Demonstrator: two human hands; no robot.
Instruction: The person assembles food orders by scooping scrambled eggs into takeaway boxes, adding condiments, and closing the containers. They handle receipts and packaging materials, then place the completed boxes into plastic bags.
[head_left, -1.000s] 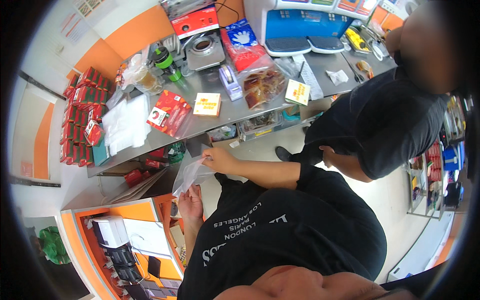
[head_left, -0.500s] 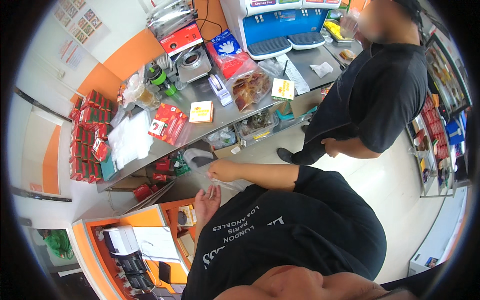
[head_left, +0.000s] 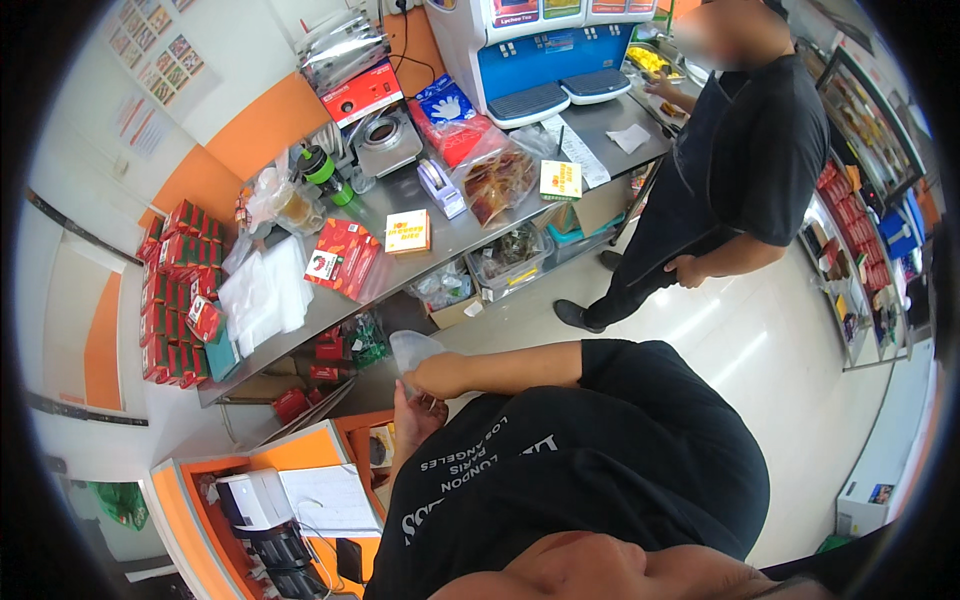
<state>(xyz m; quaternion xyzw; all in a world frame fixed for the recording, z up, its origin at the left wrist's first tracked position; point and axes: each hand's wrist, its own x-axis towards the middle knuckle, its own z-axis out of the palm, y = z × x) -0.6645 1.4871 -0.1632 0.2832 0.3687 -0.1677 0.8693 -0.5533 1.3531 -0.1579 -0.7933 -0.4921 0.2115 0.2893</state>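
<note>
A clear plastic bag (head_left: 412, 348) puffs out just beyond my hands, in front of my body below the counter edge. My right hand (head_left: 438, 375) is closed on the bag, its back turned up. Close against it is my left hand (head_left: 412, 415), its fingers curled in at the lower part of the bag; the right hand hides some of this grip. On the counter (head_left: 385, 272) above my hands stand a small white and orange box (head_left: 407, 231) and a red carton (head_left: 340, 260).
White plastic bags (head_left: 265, 290) and stacked red-green boxes (head_left: 180, 290) fill the counter's left end. A tape dispenser (head_left: 440, 190) and a drinks dispenser (head_left: 550, 70) stand farther along. A co-worker (head_left: 740, 150) in black works at right. An orange cabinet (head_left: 310, 450) is near my left arm.
My left hand has come up to my right hand and its fingers have curled in. The bag has shifted and now bulges upright beyond the right hand. The co-worker's hand has lowered to the counter.
</note>
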